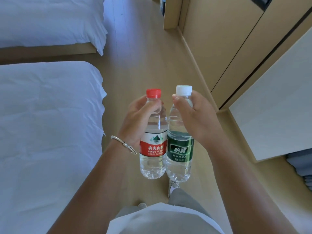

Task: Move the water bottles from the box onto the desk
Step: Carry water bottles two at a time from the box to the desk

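Carrying upright, side by side and touching above the wood floor (143,48): left hand (138,119) grips red-capped clear plastic bottle (152,154), right hand (194,120) grips white-capped green-labelled bottle (179,154); desk unseen.

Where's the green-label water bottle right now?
In the head view, the green-label bottle is held upright in the right hand above the floor, just right of the red-label bottle held by the left hand.

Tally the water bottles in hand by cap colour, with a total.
Red-capped water bottle, held by the left hand: 1
White-capped water bottle, held by the right hand: 1
Total: 2
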